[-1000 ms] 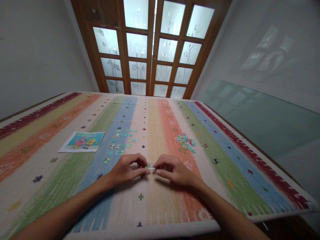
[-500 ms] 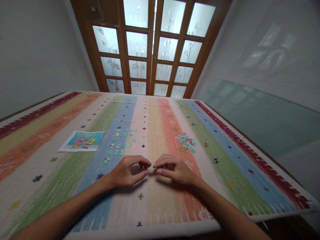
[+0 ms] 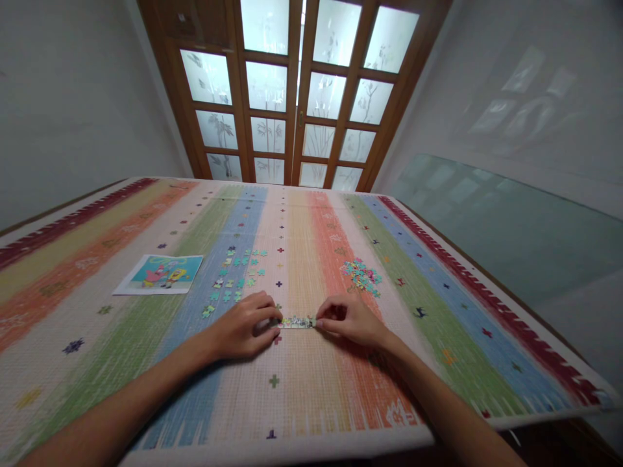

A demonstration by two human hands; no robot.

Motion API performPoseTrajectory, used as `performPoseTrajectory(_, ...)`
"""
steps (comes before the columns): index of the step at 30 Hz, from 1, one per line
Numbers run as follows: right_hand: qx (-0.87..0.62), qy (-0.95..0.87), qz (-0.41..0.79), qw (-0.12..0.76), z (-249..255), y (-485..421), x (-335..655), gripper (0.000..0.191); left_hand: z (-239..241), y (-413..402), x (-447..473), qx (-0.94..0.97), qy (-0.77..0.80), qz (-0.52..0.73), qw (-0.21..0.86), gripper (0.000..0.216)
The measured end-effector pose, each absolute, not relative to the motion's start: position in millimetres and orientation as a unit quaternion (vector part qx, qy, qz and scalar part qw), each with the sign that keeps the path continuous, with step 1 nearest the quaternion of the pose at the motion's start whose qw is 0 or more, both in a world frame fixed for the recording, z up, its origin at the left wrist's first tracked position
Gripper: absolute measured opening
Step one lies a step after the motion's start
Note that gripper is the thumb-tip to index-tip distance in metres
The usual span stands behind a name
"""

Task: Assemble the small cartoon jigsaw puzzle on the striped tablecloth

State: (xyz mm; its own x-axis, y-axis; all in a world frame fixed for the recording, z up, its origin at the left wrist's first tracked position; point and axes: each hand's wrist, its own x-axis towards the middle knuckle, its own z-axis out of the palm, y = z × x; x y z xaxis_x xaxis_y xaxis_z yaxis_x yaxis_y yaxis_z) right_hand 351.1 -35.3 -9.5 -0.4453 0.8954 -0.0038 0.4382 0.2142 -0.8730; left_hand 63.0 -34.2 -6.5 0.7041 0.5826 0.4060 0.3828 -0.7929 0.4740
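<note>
Two hands met at a short strip of joined puzzle pieces (image 3: 296,322) that lay flat on the striped mat, near its middle, where the pale yellow band meets the orange one. At the strip's left end the left hand (image 3: 241,329) rested palm down on the cloth, its fingertips (image 3: 273,316) pressed together against the end piece; at the other end the right hand (image 3: 351,320) had its curled fingers (image 3: 325,322) closed on the last piece. Whether either hand had raised the strip off the cloth could not be made out; it appeared to lie level between them. Both forearms ran back toward the near edge of the table. Just beyond the left hand, on the blue band, a scatter of loose teal pieces (image 3: 236,275) lay spread apart from one another, face up. Beyond the right hand, on the orange band and well apart from the strip, a small heap of mixed pieces (image 3: 362,275) sat bunched together. Farther left, on the green and cream bands, a printed cartoon picture (image 3: 160,274) lay flat, clear of the pieces. The striped mat (image 3: 121,246) covered the whole tabletop, edged in dark red on both long sides. Behind the table stood a wooden door with frosted glass panes (image 3: 296,91), and a sheet of glass (image 3: 511,227) leaned along the wall on the right.
</note>
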Motion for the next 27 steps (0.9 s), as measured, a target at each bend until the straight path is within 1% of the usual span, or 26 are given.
performPoseTrajectory(4, -0.465, -0.749, 0.403, 0.247, -6.7, -36.1, 348.8, 0.014, -7.3, -33.3, 61.5, 0.909, 0.271, 0.267, 0.168, 0.012)
performPoseTrajectory(8, -0.473, -0.775, 0.351, 0.229, -1.7, -37.5, 346.2, 0.012, -9.5, -31.7, 60.6, 0.909, 0.274, 0.264, 0.167, 0.013)
performPoseTrajectory(12, -0.467, -0.799, 0.300, 0.230, 0.5, -39.1, 344.9, 0.013, -10.6, -30.9, 59.7, 0.910, 0.266, 0.267, 0.169, 0.013)
performPoseTrajectory(18, -0.442, -0.815, 0.285, 0.244, -2.8, -39.7, 343.9, 0.012, -10.2, -31.2, 59.8, 0.911, 0.269, 0.262, 0.172, 0.013)
performPoseTrajectory(27, -0.446, -0.810, 0.278, 0.259, -5.7, -38.3, 342.0, 0.009, -10.8, -31.7, 62.1, 0.909, 0.275, 0.265, 0.169, 0.013)
